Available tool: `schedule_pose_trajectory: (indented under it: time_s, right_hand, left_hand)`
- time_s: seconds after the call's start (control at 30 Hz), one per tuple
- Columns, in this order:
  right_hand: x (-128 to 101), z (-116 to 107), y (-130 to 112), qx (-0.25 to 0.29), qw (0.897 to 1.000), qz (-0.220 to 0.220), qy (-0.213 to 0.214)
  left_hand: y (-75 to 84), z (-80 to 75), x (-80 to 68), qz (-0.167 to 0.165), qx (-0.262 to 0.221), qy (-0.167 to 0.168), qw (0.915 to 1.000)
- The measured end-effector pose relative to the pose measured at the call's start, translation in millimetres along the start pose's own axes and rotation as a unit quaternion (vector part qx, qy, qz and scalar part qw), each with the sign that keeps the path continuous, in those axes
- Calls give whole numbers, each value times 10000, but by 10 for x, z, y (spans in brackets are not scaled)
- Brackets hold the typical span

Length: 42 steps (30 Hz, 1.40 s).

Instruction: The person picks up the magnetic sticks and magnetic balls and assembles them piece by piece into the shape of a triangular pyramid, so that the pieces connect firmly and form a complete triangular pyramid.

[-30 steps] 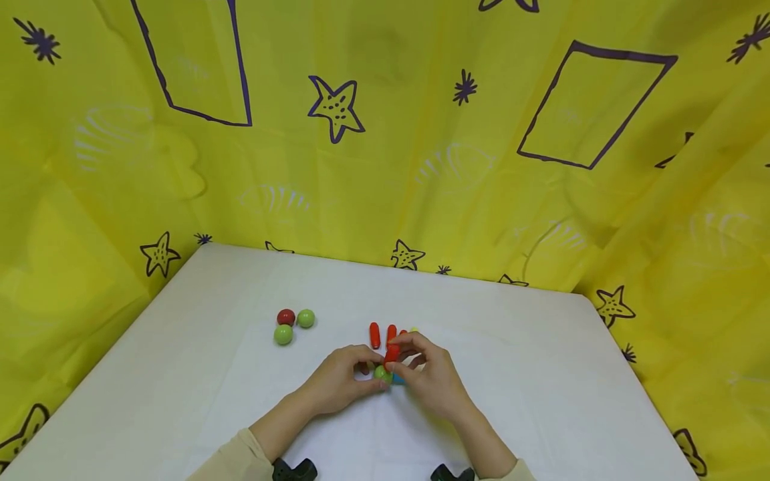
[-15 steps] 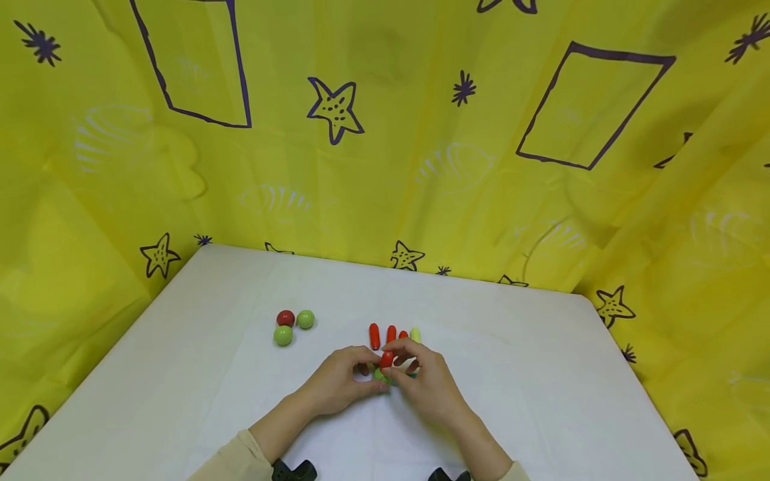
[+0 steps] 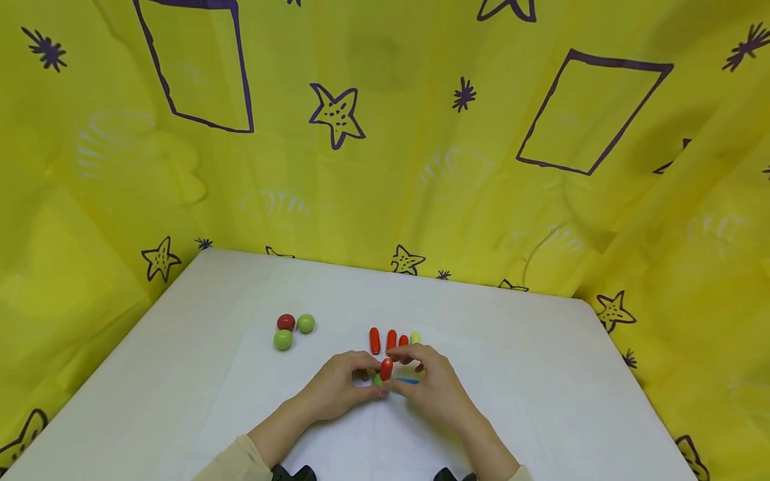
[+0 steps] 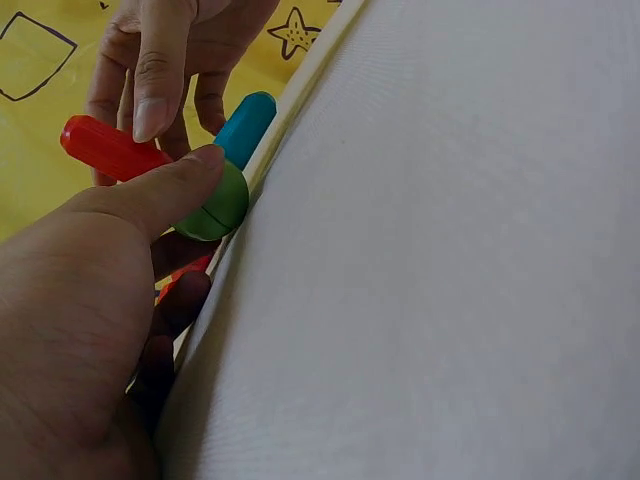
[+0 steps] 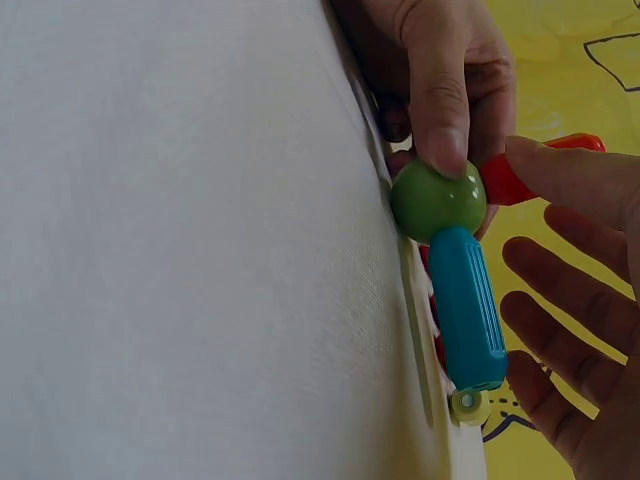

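Note:
My left hand (image 3: 333, 387) grips a glossy green ball (image 5: 435, 205) between thumb and fingers, low over the white table. A ribbed blue stick (image 5: 465, 310) sticks out from one side of the ball. At another side, a red stick (image 3: 386, 369) meets the ball and points upward, away from the table. My right hand (image 3: 439, 394) pinches this red stick with thumb and index finger, while its other fingers are spread loosely beside the blue stick. In the head view, the fingers cover most of the green ball.
Behind the hands lie several loose sticks: red ones, including a red stick (image 3: 375, 341), and a pale yellow stick (image 3: 416, 337). To the left on the table (image 3: 240, 294) sit a red ball (image 3: 285, 323) and two green balls (image 3: 283, 339). Yellow patterned curtain (image 3: 385, 200) surrounds the table.
The red stick has moved slightly left and down to stand against the green ball. My right fingers have spread a little, so the blue stick shows again. The left hand keeps its hold.

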State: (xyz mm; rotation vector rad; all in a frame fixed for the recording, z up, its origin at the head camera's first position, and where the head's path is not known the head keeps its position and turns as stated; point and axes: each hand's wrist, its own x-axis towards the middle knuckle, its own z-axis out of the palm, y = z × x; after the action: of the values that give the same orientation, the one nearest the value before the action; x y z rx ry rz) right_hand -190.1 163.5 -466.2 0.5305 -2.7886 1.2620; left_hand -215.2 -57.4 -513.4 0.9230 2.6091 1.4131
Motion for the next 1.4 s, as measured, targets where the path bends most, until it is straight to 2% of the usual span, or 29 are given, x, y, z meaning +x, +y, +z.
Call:
schedule_pose_trajectory:
  time_s: [0.2, 0.4, 0.63, 0.77, 0.9, 1.1, 1.3, 1.4]
  right_hand:
    - [10, -65, 68, 181, 9994, 276, -46]
    - [45, -88, 136, 774, 9962, 397, -94]
    - [54, -112, 166, 1547, 9851, 733, -148]
    - [55, -84, 151, 1819, 9789, 900, -226]
    - [56, -35, 150, 2007, 9748, 887, -402]
    - [45, 60, 163, 2478, 9632, 742, -729]
    - [38, 88, 169, 2729, 9565, 761, -692]
    - [34, 110, 193, 2724, 9579, 685, -588]
  left_hand:
    - [4, -3, 0, 104, -64, -11, 9999]
    - [5, 2, -6, 78, -382, 129, 9992]
    - [16, 20, -8, 4, -912, 482, 9947]
    - [9, 13, -15, -205, -1255, 559, 9903]
    - [10, 1, -20, -235, -1531, 543, 9864]
    - [3, 1, -23, -187, -1662, 524, 9845]
    - [-3, 15, -9, -109, -1771, 540, 9826]
    - [-12, 22, -12, -120, -1720, 538, 9835]
